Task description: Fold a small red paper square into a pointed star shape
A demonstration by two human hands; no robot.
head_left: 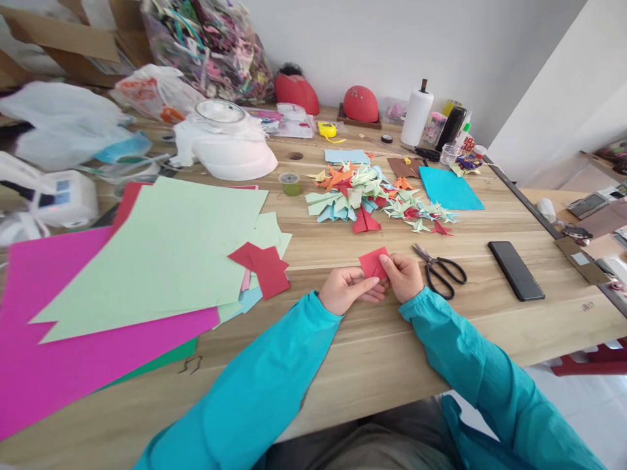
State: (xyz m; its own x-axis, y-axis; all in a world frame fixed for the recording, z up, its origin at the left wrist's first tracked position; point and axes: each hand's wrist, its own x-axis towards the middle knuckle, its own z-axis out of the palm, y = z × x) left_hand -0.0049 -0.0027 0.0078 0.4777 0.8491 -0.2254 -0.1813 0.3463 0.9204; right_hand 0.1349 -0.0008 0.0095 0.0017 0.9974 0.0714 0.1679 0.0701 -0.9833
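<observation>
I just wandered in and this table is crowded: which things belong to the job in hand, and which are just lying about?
Seem part of the job:
- red paper, held in the left hand and right hand
- folded paper pieces
- light green sheets
- scissors, probably

Probably just lying about:
- black phone
- yellow tape measure
- white plastic bag
</observation>
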